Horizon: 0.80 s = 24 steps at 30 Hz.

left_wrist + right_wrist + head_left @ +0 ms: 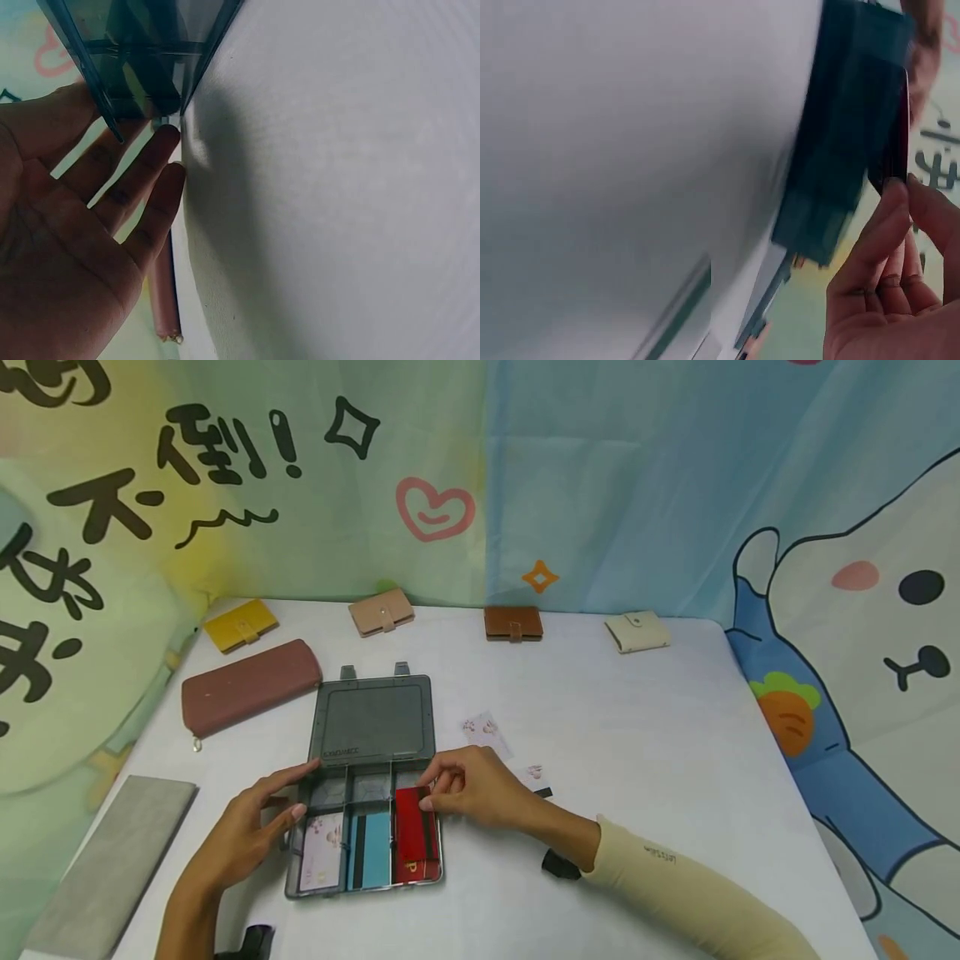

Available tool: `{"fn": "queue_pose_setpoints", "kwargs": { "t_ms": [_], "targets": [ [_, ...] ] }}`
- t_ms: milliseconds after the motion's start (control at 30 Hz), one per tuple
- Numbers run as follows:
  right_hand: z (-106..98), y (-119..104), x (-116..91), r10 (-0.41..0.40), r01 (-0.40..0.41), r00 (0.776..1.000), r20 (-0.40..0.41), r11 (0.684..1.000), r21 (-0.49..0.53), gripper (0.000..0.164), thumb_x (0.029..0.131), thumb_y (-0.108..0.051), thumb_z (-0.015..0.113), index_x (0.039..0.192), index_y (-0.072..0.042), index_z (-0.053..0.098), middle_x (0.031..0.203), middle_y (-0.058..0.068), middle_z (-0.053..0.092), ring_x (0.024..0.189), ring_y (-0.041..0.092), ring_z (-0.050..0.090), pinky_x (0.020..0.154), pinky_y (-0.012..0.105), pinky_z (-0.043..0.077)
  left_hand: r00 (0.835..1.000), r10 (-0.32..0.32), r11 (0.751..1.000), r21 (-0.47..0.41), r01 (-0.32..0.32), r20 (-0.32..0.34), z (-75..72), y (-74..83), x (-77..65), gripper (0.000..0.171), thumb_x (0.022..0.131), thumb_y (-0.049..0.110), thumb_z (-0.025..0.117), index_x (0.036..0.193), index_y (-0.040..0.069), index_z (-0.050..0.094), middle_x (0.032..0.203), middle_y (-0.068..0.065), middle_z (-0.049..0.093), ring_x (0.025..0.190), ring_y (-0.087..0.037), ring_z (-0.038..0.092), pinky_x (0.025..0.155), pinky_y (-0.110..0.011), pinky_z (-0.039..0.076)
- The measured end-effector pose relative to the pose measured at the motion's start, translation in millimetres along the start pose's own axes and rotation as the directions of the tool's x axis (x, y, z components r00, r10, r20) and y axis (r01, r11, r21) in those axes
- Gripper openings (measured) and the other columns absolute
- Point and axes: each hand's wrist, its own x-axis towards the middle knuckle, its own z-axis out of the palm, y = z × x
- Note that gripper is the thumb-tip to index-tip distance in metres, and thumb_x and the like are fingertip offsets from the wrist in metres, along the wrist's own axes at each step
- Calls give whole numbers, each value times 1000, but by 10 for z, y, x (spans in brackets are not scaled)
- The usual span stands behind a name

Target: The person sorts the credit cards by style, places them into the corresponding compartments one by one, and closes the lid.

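Note:
A dark see-through plastic case (442, 860) lies with its lid (378, 720) folded back, its base divided into compartments. Between thumb and fingers, my right hand (480, 789) pinches a red card (411, 827) with a dark stripe over the front right compartment; the right wrist view shows the card (905, 142) edge-on. Beneath it is another red card (417, 872) with gold marking. A blue striped card (375, 852) fills the front middle compartment, a pale flowered card (322, 852) the front left. My left hand (243, 831) touches the case's left side with extended fingers (154, 161).
Two flowered cards, one whole (487, 732) and one partly covered by my right arm (534, 772), lie right of the case. A reddish-brown long wallet (255, 687) and a grey flat slab (116, 868) lie left. Several small wallets, including a brown one (513, 623), line the back.

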Motion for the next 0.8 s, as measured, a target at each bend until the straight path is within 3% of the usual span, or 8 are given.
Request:
{"fn": "queue_pose_setpoints", "kwargs": {
  "t_ms": [167,333,400,467,600,667,800],
  "targets": [
    [146,-28,-17,-87,87,996,9,977,-194,15,82,-20,83,95,-18,76,73,-13,64,60,7,56,50,15,46,1000,-2,1000,5,2,-1,2,6,-2,69,93,3,67,152,26,41,156,-11,42,138,-36,43,105,-50,49],
    [188,-41,-30,-168,172,985,48,888,-426,14,81,-28,84,93,-22,80,78,-13,58,75,2,51,63,12,41,1000,2,1000,7,-2,-5,8,0,-5,68,93,4,67,152,26,41,156,-9,42,137,-36,43,104,-49,49],
    [173,-46,-20,-178,185,982,60,865,-467,14,81,-32,84,93,-25,80,79,-13,56,77,2,50,64,12,38,1000,3,1000,3,-3,-4,9,0,-4,69,93,4,67,153,26,41,156,-10,42,138,-36,43,104,-50,49],
    [124,-25,16,-184,192,981,62,869,-456,18,81,-35,83,96,-25,80,80,-11,56,77,5,51,62,13,39,1000,3,1000,-2,-3,-2,10,1,-1,69,93,3,67,153,26,41,156,-10,42,139,-36,42,105,-50,49],
    [-100,87,149,-174,178,984,44,918,-354,28,81,-35,84,104,-21,77,86,-4,64,79,13,58,66,20,49,1000,-4,1000,-8,4,2,7,6,2,70,93,3,67,153,25,41,156,-12,41,140,-37,41,105,-51,48],
    [-258,177,228,-149,149,989,23,937,-316,33,79,-34,85,108,-20,75,90,-1,67,83,17,60,70,24,53,1000,-8,1000,-10,8,3,6,7,1,69,93,2,67,153,25,41,156,-12,41,140,-38,41,105,-52,48],
    [-597,354,347,-65,53,998,-27,946,-321,43,75,-32,88,114,-21,73,99,3,66,90,22,58,77,31,52,1000,-15,1000,-16,15,8,6,2,-4,69,93,3,67,153,26,41,156,-12,41,140,-39,41,105,-52,49]
  ]
}}
